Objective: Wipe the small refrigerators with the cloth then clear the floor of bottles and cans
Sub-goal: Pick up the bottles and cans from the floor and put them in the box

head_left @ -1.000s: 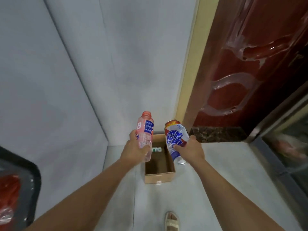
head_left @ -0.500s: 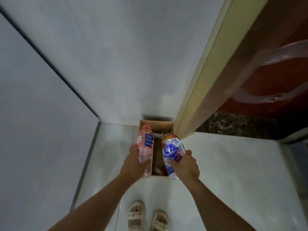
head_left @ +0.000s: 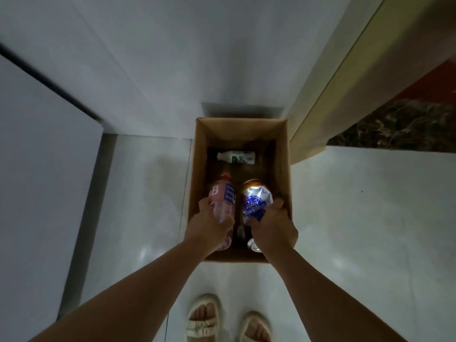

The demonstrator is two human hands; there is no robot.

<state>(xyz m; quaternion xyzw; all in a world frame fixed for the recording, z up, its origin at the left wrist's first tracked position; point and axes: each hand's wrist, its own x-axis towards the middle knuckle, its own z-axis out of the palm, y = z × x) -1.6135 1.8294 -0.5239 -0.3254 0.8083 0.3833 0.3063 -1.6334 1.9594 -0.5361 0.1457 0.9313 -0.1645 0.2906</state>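
Bottle (head_left: 222, 198) and dented can (head_left: 255, 202), gripped by curled fingers of the left hand (head_left: 209, 227) and right hand (head_left: 275, 227), hang over the open cardboard box (head_left: 197, 169) on the floor, a white bottle (head_left: 235, 157) already inside at its far end, so clearing seems well underway with dropping left.

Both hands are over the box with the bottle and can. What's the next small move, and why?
Probably lower and let go: the left hand grips the pink bottle and the right hand the can, both above the open cardboard box.
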